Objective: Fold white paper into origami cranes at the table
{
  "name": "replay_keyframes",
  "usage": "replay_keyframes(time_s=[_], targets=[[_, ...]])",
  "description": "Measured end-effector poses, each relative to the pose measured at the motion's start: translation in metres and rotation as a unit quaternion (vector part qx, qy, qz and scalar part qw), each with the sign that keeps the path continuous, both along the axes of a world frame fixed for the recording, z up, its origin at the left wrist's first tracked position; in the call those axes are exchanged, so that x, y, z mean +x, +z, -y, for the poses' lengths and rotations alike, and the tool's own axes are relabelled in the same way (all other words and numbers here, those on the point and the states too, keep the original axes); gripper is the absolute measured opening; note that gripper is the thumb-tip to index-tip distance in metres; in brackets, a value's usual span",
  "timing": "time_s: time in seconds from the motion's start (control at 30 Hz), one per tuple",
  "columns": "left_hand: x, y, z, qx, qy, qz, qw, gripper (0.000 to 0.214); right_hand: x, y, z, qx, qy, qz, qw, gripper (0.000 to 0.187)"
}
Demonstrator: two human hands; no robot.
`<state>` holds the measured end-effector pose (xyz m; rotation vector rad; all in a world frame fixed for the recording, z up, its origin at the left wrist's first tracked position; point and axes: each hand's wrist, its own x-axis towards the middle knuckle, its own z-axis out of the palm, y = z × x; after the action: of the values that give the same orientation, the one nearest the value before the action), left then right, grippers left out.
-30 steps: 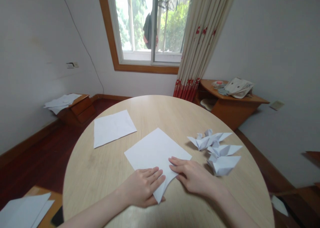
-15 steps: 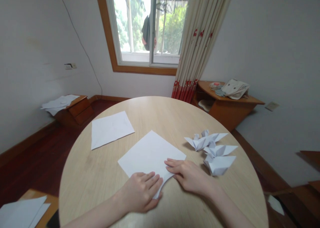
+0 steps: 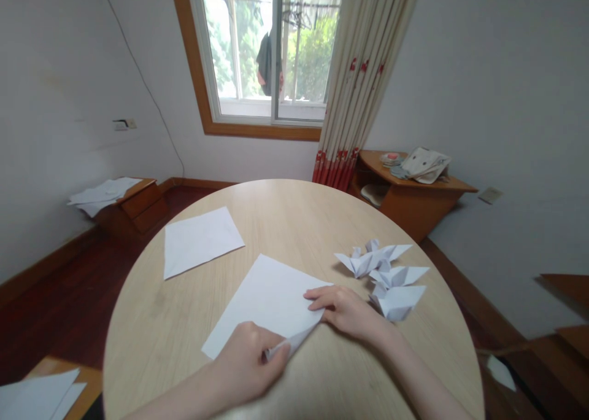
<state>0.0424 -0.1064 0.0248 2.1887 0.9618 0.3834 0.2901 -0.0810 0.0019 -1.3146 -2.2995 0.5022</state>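
A white sheet of paper (image 3: 264,297) lies on the round wooden table (image 3: 161,322) in front of me. My left hand (image 3: 248,365) pinches the sheet's near corner and lifts it off the table. My right hand (image 3: 343,309) rests on the sheet's right edge, fingers curled and pressing it down. Several folded white paper figures (image 3: 386,272) sit just right of my right hand.
A second flat sheet (image 3: 200,241) lies on the table's far left. A low wooden stand with papers (image 3: 105,193) stands by the left wall. A corner shelf (image 3: 414,190) with cloth sits at right, beside a curtain (image 3: 363,76) and a window (image 3: 267,45). More paper (image 3: 37,395) lies at bottom left.
My left hand went from lying flat on the sheet to pinching its near corner and raising it. The sheet turned and slid a little leftward. My right hand stayed on the right edge.
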Motion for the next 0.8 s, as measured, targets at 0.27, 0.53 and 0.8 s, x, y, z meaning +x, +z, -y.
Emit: replay_keyframes(time_s=[0.27,0.53,0.8], targets=[[-0.009,0.014,-0.013,-0.250,0.053,0.105,0.961,0.036,-0.005,0.007,-0.003,-0.142,0.033,-0.149,0.978,0.007],[-0.022,0.013,-0.041,-0.344,0.037,0.118,0.931,0.026,-0.004,0.007,-0.002,-0.208,0.069,-0.216,0.951,0.036],[-0.021,0.026,-0.052,-0.388,-0.023,0.054,0.920,0.027,-0.009,0.006,-0.002,-0.219,0.018,-0.192,0.956,0.032]])
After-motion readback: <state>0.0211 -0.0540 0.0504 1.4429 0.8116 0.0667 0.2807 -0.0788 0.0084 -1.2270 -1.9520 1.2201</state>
